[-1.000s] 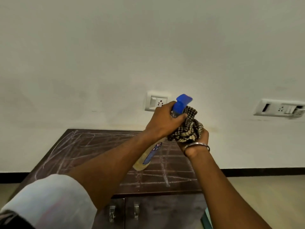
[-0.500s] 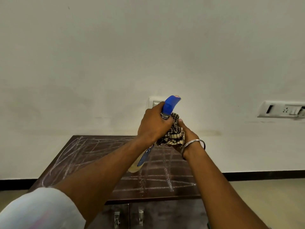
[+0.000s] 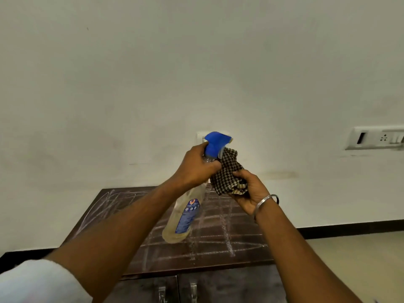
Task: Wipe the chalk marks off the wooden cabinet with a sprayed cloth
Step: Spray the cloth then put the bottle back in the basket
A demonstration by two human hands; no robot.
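A dark wooden cabinet stands against the wall, its top covered in white chalk marks in lines and scribbles. Above it my left hand grips the neck of a clear spray bottle with a blue trigger head, its nozzle pointing right. My right hand, wearing a metal bangle, holds a bunched black-and-beige checked cloth right against the nozzle. Both arms hide part of the cabinet top.
A white wall rises behind the cabinet with a socket plate half hidden by the bottle head and a wider switch panel at the right. Two metal door handles show at the cabinet front. Beige floor lies to the right.
Both hands have drifted slightly right and lower. The cloth has opened out a little and the right palm now faces up beneath it. The bottle hangs more upright.
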